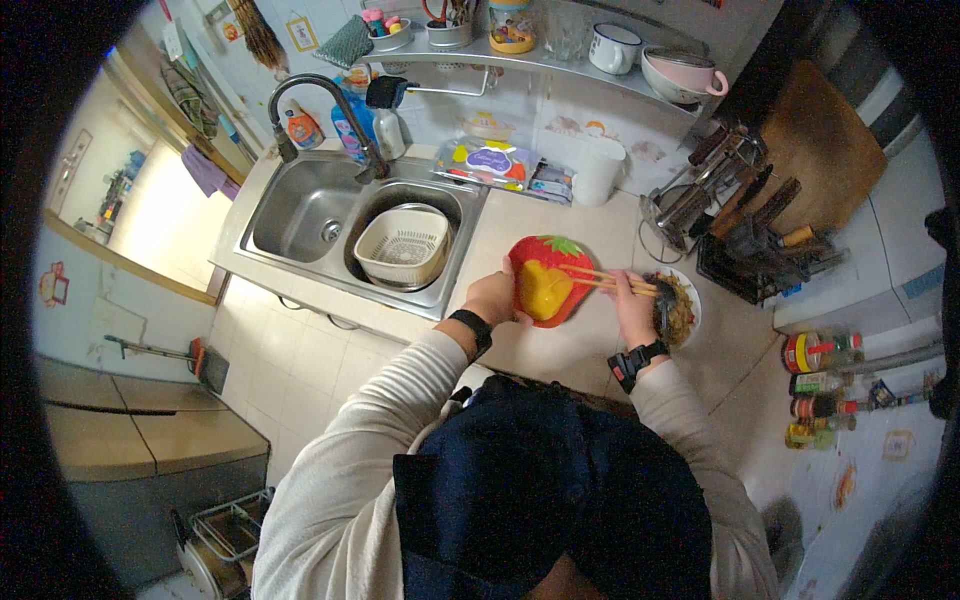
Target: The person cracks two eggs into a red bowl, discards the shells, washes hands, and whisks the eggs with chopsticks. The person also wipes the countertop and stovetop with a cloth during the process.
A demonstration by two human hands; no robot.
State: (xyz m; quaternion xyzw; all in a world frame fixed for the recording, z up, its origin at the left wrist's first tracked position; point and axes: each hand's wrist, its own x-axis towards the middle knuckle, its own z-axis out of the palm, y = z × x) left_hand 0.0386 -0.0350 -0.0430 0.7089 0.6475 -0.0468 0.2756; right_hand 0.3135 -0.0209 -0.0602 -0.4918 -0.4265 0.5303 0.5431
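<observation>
A red strawberry-shaped bowl (582, 300) with green leaves on its rim stands on the counter before me. Yellow liquid that looks like beaten egg (541, 291) lies inside it. My left hand (495, 294) grips the bowl's left edge. Between the fingers of my right hand (631, 306) is a pair of wooden chopsticks (592, 278), their tips over the yellow liquid. Just right of that hand sits a white bowl (696, 292) of mixed chopped food, with a dark utensil (663, 304), perhaps a ladle, resting in it. My right hand partly hides this bowl's left side.
To the left is a double steel sink (300, 217) with a cream plastic basket (401, 238) in its right basin. A knife block (731, 262) and utensil rack (697, 195) stand back right. A wall shelf (465, 58) holds cups. Several seasoning bottles (821, 384) stand far right.
</observation>
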